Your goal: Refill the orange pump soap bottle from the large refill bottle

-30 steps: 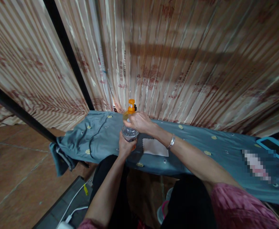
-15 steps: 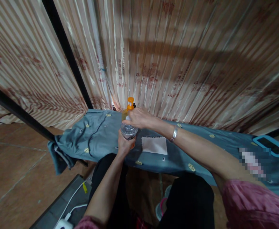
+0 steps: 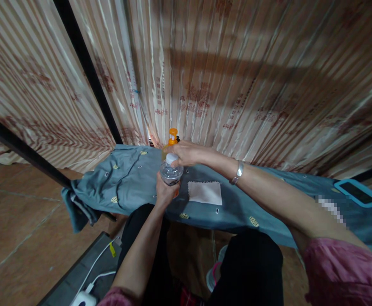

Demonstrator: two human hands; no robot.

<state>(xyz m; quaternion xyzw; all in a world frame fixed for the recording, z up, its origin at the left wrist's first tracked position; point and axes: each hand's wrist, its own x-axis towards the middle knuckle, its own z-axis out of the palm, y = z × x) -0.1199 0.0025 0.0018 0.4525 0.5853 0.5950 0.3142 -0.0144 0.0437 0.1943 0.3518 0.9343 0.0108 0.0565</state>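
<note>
A clear plastic bottle (image 3: 170, 171) with a white cap (image 3: 172, 158) stands upright above the cloth-covered surface. My left hand (image 3: 167, 190) is wrapped round its body below the shoulder. Over the top, my right hand (image 3: 186, 154) has its thumb against the near right side of the cap and its fingers behind it; the fingertips are partly hidden. Just behind the bottle is a yellowish bottle with an orange pump top (image 3: 173, 137), its lower part covered by my hands. A small white cloth (image 3: 205, 193) lies flat to the right of my left hand.
Blue-grey patterned fabric (image 3: 131, 170) covers the long narrow surface. At the right end lies a blue-framed tablet (image 3: 359, 192). A striped curtain (image 3: 205, 85) hangs behind, with a dark pole (image 3: 87, 68) at left. A white charger (image 3: 84, 298) with cables sits at lower left.
My right hand has shifted and turned on the cap, so more of the white cap shows. The left hand keeps its hold on the bottle. The view has moved slightly.
</note>
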